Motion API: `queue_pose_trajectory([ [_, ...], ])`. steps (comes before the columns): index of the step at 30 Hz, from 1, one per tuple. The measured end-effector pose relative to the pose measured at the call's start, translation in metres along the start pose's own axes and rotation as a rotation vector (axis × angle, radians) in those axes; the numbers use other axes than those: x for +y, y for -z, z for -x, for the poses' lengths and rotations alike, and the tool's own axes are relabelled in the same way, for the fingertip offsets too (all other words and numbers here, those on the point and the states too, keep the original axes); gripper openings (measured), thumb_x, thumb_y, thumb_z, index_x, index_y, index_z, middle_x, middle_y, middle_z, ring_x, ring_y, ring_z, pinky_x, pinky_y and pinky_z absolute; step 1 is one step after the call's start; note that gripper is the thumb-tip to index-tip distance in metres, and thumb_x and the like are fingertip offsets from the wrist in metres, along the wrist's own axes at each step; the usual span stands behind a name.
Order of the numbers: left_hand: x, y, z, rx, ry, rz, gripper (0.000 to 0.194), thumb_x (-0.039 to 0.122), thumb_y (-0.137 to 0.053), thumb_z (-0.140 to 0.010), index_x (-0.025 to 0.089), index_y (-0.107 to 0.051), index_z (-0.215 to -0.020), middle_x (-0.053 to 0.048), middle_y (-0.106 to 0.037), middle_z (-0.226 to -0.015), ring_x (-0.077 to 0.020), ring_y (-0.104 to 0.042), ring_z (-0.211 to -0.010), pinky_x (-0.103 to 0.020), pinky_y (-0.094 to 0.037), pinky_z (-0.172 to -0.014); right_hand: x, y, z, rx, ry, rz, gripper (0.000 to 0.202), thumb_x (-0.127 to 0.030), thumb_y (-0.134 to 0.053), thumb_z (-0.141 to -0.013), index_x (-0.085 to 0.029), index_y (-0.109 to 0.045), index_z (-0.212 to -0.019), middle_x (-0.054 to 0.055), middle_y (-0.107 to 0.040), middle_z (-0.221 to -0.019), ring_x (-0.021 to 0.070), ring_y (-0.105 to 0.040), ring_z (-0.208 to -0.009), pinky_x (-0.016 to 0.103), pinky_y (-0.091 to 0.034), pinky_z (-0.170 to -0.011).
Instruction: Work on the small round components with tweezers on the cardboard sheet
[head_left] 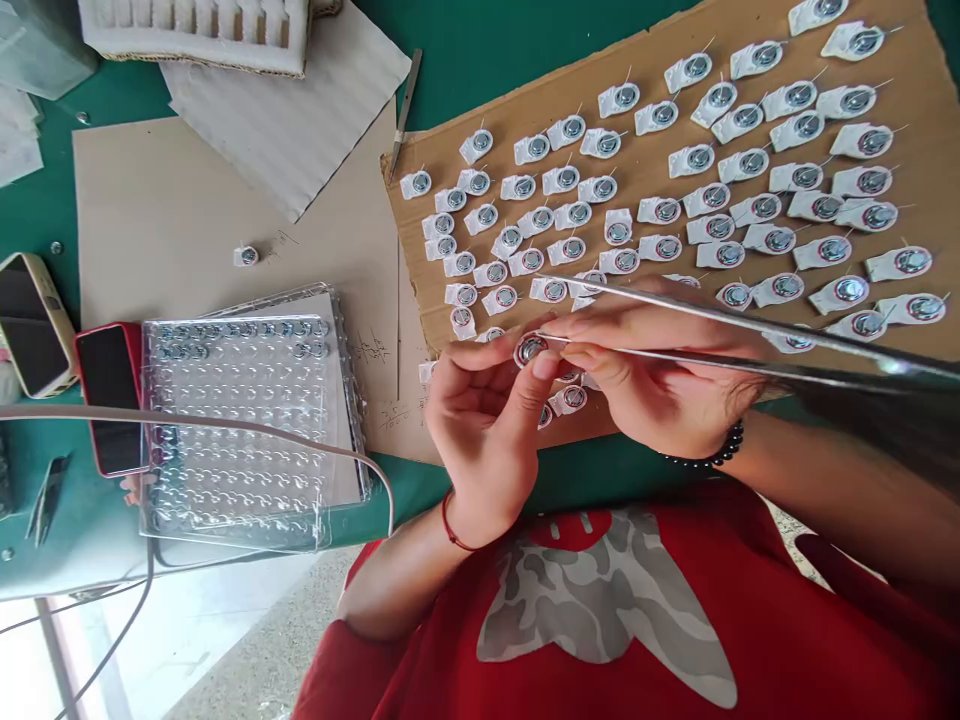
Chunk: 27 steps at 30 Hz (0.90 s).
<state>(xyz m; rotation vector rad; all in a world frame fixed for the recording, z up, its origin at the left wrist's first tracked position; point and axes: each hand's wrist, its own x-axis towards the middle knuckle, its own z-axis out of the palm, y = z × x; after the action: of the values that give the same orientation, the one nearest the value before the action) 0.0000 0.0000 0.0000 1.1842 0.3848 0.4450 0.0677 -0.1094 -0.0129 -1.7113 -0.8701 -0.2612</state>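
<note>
I hold one small round metal part (pixel 529 349) pinched between thumb and fingertips of my left hand (pixel 484 420), raised just above the near edge of the cardboard sheet (pixel 652 215). My right hand (pixel 649 375) grips the tweezers (pixel 720 345), fingers closed narrow around them, tips at the part's rim. Step in hand, as I judge it: working the held part with the tweezers; whether the tips grip anything there is too small to tell. The next move calls for a steady pinch and fine tip control. Rows of white-backed parts (pixel 701 190) lie on the sheet; a clear blister tray (pixel 247 430) sits well apart on the tabletop (pixel 495 40).
</note>
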Motion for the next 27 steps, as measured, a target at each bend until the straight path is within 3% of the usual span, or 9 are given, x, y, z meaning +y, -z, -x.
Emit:
queue_pose_trajectory([
  [4, 0.002, -0.001, 0.000, -0.022, -0.014, 0.054, 0.016, 0.007, -0.066, -0.076, 0.021, -0.060, -0.082, 0.005, -0.071, -0.086, -0.0086, -0.068, -0.082, -0.018, -0.058, -0.071, -0.002, -0.001, -0.004, 0.021, -0.051, -0.084, 0.020, -0.017, -0.060, -0.079, -0.023, -0.061, -0.098, -0.004, -0.063, -0.095, 0.0101, -0.061, -0.089, 0.022, -0.055, -0.079],
  [8, 0.003, -0.002, -0.001, -0.010, -0.020, 0.052, 0.015, 0.010, -0.068, -0.075, 0.021, -0.061, -0.082, 0.006, -0.071, -0.081, -0.0082, -0.068, -0.076, -0.019, -0.058, -0.068, -0.002, -0.003, -0.008, 0.014, -0.088, -0.247, 0.024, -0.011, -0.057, -0.080, -0.025, -0.063, -0.099, -0.007, -0.063, -0.096, 0.0068, -0.061, -0.092, 0.018, -0.055, -0.082],
  [14, 0.003, -0.001, -0.002, -0.023, -0.012, 0.057, 0.016, 0.013, -0.069, -0.075, 0.022, -0.059, -0.084, 0.006, -0.071, -0.080, -0.0093, -0.069, -0.077, -0.020, -0.060, -0.068, -0.001, -0.004, -0.011, 0.081, -0.227, -0.520, 0.022, -0.010, -0.058, -0.079, -0.024, -0.065, -0.093, -0.003, -0.063, -0.092, 0.0072, -0.061, -0.069, 0.019, -0.054, -0.055],
  [17, 0.003, -0.001, -0.002, -0.020, -0.016, 0.040, 0.016, 0.014, -0.069, -0.075, 0.021, -0.059, -0.084, 0.006, -0.072, -0.083, -0.0104, -0.069, -0.080, -0.020, -0.060, -0.069, -0.005, 0.000, -0.009, 0.104, -0.157, -0.405, 0.022, -0.012, -0.059, -0.079, -0.022, -0.065, -0.097, -0.002, -0.063, -0.094, 0.0093, -0.062, -0.078, 0.021, -0.057, -0.066],
  [20, 0.003, -0.001, -0.003, -0.022, -0.016, 0.038, 0.016, 0.013, -0.069, -0.075, 0.021, -0.059, -0.083, 0.004, -0.072, -0.087, -0.0115, -0.069, -0.085, -0.019, -0.059, -0.069, -0.010, 0.004, -0.007, 0.016, -0.122, -0.171, 0.027, -0.013, -0.061, -0.078, -0.023, -0.064, -0.103, -0.005, -0.063, -0.098, 0.0094, -0.061, -0.088, 0.022, -0.054, -0.085],
  [23, 0.003, -0.001, -0.004, -0.040, -0.013, 0.063, 0.015, 0.012, -0.068, -0.076, 0.021, -0.059, -0.084, 0.005, -0.072, -0.086, -0.0122, -0.068, -0.089, -0.020, -0.060, -0.070, -0.011, 0.005, -0.007, 0.007, -0.102, -0.073, 0.026, -0.015, -0.060, -0.079, -0.025, -0.063, -0.103, -0.008, -0.062, -0.099, 0.0078, -0.061, -0.084, 0.020, -0.054, -0.085],
  [27, 0.003, -0.002, -0.004, -0.044, -0.016, 0.081, 0.016, 0.011, -0.068, -0.075, 0.021, -0.059, -0.084, 0.005, -0.072, -0.085, -0.0104, -0.068, -0.087, -0.019, -0.059, -0.072, -0.010, 0.006, -0.009, 0.035, 0.057, 0.057, 0.021, -0.013, -0.061, -0.078, -0.019, -0.060, -0.098, -0.004, -0.063, -0.096, 0.0077, -0.060, -0.089, 0.018, -0.053, -0.080],
])
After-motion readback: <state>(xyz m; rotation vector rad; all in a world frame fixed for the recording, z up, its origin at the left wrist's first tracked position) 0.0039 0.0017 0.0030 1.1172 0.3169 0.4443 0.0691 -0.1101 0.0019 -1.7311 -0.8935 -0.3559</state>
